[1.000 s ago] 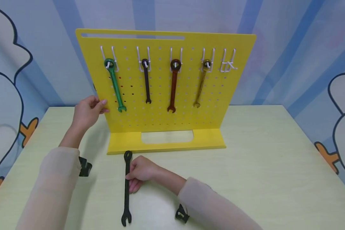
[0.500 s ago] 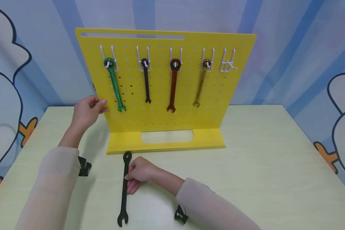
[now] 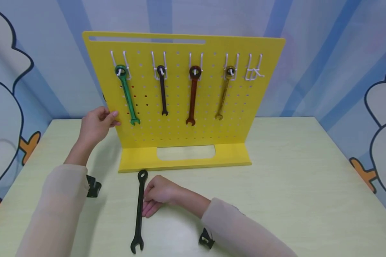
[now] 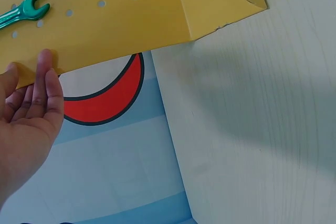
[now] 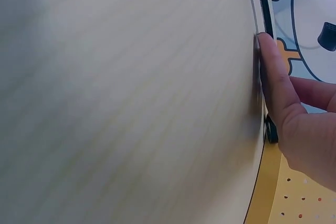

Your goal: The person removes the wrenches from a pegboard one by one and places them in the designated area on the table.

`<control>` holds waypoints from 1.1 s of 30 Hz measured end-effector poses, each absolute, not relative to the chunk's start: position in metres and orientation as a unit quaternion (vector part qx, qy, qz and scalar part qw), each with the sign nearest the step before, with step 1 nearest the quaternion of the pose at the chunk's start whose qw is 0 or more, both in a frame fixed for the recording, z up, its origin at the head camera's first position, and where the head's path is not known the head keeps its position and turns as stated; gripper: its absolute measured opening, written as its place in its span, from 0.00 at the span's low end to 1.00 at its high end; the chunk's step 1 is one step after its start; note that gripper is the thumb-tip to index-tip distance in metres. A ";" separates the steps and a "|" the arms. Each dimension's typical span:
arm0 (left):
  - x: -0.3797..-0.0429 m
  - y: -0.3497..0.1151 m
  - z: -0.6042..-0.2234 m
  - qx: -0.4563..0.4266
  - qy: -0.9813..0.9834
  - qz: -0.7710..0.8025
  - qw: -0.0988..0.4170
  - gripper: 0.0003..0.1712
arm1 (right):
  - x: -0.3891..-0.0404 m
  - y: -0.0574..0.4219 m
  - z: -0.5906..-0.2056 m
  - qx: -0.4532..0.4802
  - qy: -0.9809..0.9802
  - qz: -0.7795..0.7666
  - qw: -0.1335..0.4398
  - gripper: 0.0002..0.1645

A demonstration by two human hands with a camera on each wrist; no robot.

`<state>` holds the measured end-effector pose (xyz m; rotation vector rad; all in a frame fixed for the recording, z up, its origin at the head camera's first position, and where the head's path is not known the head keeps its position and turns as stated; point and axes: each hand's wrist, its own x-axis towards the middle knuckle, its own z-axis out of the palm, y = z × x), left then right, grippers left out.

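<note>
I see the black wrench [image 3: 139,212] on the table [image 3: 286,185], lower left-centre; my right hand [image 3: 157,194] is alongside, fingers loosely extended, though I can't tell if they touch. Mid-left, my left hand [image 3: 96,125] pinches the board's [image 3: 172,100] edge.
</note>
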<state>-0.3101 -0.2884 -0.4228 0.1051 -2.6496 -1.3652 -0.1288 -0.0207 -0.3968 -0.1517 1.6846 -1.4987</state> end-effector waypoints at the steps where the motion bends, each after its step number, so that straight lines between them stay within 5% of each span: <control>1: -0.306 -0.285 -0.418 0.040 -0.885 -0.458 0.076 0.29 | -0.129 -0.020 -0.397 -0.062 0.673 -0.600 0.427 0.08; 21: -0.216 -0.222 -0.317 0.024 -0.896 -0.439 0.066 0.25 | -0.136 -0.007 -0.395 -0.089 0.689 -0.579 0.426 0.05; 33: -0.292 -0.277 -0.404 0.026 -0.887 -0.454 0.083 0.29 | -0.149 0.009 -0.382 -0.112 0.701 -0.578 0.403 0.07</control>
